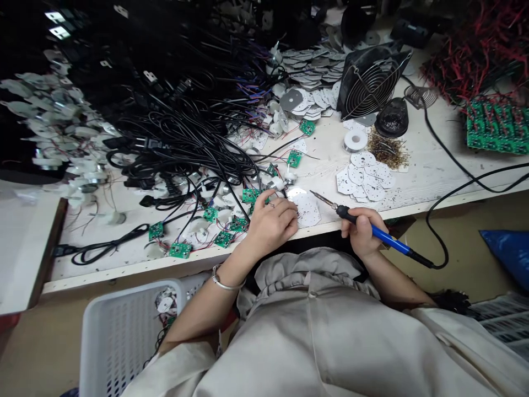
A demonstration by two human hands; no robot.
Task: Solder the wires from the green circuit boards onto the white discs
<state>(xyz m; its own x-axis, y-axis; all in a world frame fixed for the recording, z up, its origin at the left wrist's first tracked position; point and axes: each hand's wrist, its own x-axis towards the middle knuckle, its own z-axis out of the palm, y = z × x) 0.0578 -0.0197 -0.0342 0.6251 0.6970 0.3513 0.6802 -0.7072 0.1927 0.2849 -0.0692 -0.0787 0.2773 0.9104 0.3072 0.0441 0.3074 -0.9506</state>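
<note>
A blue-handled soldering iron (382, 237) is gripped in my right hand (366, 234), its bare tip pointing left over a white perforated board (306, 209). That board lies flat near the bench's front edge. My left hand (273, 223) rests at the board's left side with its fingers curled in; whatever they pinch is hidden beneath them. Close to this hand are small green circuit boards (250, 195) wired to white plastic parts, and black cables (206, 143) run in from behind. Several octagonal white boards (366, 176) are stacked to the right of the iron's tip.
A roll of solder (356, 140) stands near a black fan (372, 82) and a dark tip-cleaner holder (392, 117). Green panels (496, 129) with red wires lie far right. The iron's cord (433, 204) loops over the right edge. Below left sits a grey basket (119, 309).
</note>
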